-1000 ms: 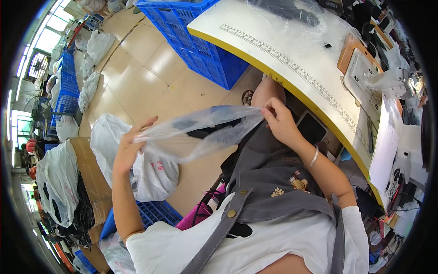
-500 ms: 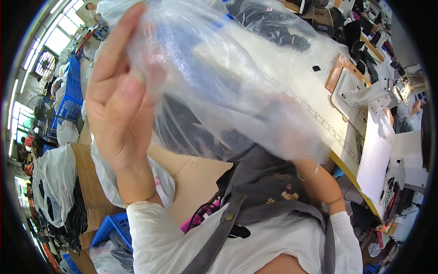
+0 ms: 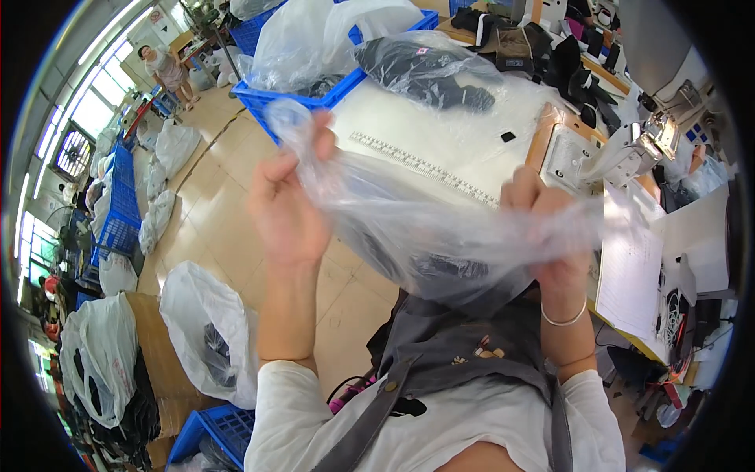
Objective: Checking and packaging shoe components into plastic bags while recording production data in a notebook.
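Note:
A clear plastic bag [image 3: 425, 224] is stretched between my two hands above my lap, with something dark showing through its lower part. My left hand [image 3: 289, 208] is curled on the bag's left end, thumb and fingers pinching the film, and a loose tuft of it stands up past the fingertips. On the other side my right hand [image 3: 554, 224], with a bracelet at the wrist, is closed round the bunched right end; film partly covers it. Both hands are slightly blurred. Beyond the bag lies a white worktable [image 3: 377, 114] with a ruler scale [image 3: 425, 165] along it.
A sewing machine [image 3: 605, 161] stands on the table's right, beside paper sheets [image 3: 629, 275]. Another bagged dark bundle [image 3: 432, 75] lies at the back, next to a blue crate [image 3: 338, 90] of bags. On the left are a white bag [image 3: 197, 315], a cardboard box [image 3: 161, 370] and a distant person [image 3: 167, 71].
The bag has come down from the upper view and is now pulled out sideways between my hands. My left hand has moved down and right, closing on the film; my right hand has risen.

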`<state>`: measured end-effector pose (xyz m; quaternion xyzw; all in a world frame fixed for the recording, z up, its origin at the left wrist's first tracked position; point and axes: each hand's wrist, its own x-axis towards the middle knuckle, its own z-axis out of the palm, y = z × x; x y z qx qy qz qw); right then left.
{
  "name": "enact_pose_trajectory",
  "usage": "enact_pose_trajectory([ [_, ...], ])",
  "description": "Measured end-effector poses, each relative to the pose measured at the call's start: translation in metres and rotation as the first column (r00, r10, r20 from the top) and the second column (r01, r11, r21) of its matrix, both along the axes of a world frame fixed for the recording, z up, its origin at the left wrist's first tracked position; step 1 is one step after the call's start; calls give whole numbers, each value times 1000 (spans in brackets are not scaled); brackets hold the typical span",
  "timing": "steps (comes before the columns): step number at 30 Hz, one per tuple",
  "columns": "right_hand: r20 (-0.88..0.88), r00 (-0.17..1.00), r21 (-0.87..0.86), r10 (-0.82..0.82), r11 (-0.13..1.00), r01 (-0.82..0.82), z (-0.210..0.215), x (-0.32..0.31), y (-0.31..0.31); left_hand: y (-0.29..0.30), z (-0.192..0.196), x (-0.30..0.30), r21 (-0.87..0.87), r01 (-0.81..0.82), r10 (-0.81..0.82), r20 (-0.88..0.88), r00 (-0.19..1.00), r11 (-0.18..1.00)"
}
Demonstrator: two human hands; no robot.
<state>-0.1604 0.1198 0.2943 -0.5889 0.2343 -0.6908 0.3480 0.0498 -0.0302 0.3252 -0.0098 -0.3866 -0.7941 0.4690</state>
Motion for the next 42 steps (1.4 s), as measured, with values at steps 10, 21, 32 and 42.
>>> enact_pose_trajectory([
  [10, 611, 723, -25, 321, 921, -388, 3, 24, 3, 45, -11, -22, -183, 205, -167, 202, 965, 962],
  [21, 157, 987, 335, -35, 942, -20, 20, 27, 21, 64, -13, -33, -952, -84, 708, 160, 688, 296],
  [32, -155, 988, 596, -14, 796, 105, 48, -7, 14, 51, 17, -72, 64, -301, -277, -609, 743, -951],
  [42, -526, 598, -28, -605, 715, 698, 15, 25, 43, 49, -11, -60, -785, 342, 643, -93, 761, -517],
])
